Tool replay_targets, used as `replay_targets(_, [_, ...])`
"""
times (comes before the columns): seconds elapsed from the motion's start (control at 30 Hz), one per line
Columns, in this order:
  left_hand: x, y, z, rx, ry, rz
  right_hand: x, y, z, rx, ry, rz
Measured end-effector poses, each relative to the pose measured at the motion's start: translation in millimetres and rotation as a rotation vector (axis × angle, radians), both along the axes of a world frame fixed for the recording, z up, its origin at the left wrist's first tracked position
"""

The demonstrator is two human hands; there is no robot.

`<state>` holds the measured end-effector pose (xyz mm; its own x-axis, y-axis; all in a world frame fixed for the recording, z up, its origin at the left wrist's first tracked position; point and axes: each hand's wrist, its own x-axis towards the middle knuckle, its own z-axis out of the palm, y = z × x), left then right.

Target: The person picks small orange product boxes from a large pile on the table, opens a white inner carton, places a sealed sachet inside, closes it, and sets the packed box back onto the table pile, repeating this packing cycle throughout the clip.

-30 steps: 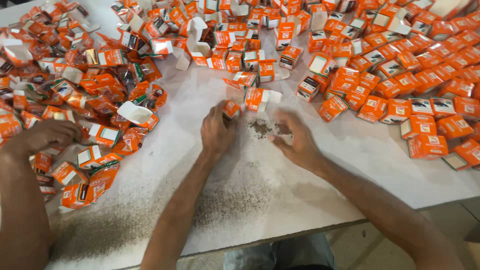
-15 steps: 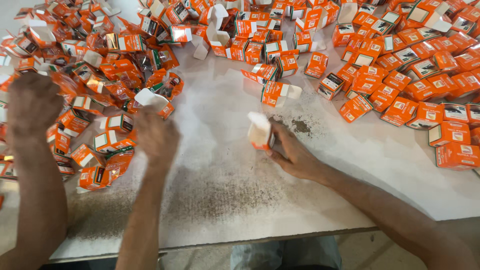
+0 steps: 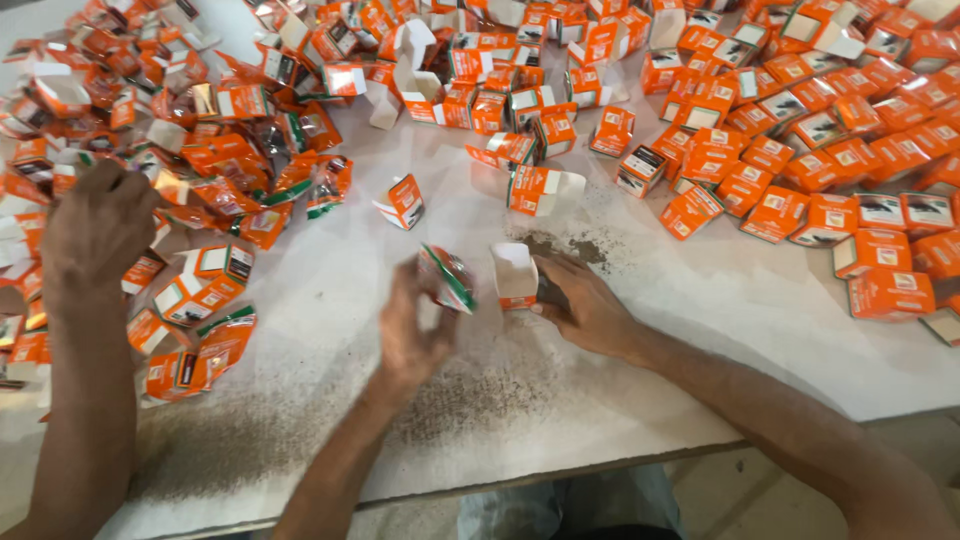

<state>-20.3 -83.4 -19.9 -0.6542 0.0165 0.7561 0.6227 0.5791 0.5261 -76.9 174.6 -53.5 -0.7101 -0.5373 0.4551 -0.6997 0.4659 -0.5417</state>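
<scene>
Nearest us runs the front edge of the white table (image 3: 700, 400), its matte top dusted with dark, gritty powder in a band between our forearms. Our left hand (image 3: 415, 325) sits just above that band, fingers curled shut around a glossy foil sachet (image 3: 447, 277), crinkled, with a green stripe along its rim, tilted toward the right. Just beside it, our right hand (image 3: 585, 310) pinches a small open carton (image 3: 517, 275) of thin card, white inside and orange at the base, standing upright with its flap raised. The sachet's tip lies close to the carton's mouth, though we cannot tell whether they touch. A small heap of dark powder (image 3: 565, 250) lies on the table just behind the right hand.

The bare table around our hands leaves room on every side. At the far left another person's hand (image 3: 95, 225) rests on a heap of loose sachets and flattened cartons (image 3: 215, 170). Farther back and to the right, closed orange cartons (image 3: 790, 150) crowd the table to its far edge.
</scene>
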Motion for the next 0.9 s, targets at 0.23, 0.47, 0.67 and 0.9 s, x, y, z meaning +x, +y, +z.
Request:
replay_targets(0.23, [-17.6,41.5,-3.8,-0.395,0.302,-0.181,0.7,6.1,-2.5,0.005,0.031,0.018])
replay_targets(0.47, [-20.5,56.4,-4.2,-0.388,0.082,0.023,0.5,4.9,-1.8,-0.029,-0.057,0.026])
replay_targets(0.67, [-25.8,69.4,-20.5,-0.071,-0.223,0.063,1.4,2.4,-1.8,-0.032,-0.009,0.046])
replay_targets(0.9, [-50.1,61.7,-35.0,0.269,-0.723,-0.093,6.9,1.7,-3.5,-0.146,-0.159,0.020])
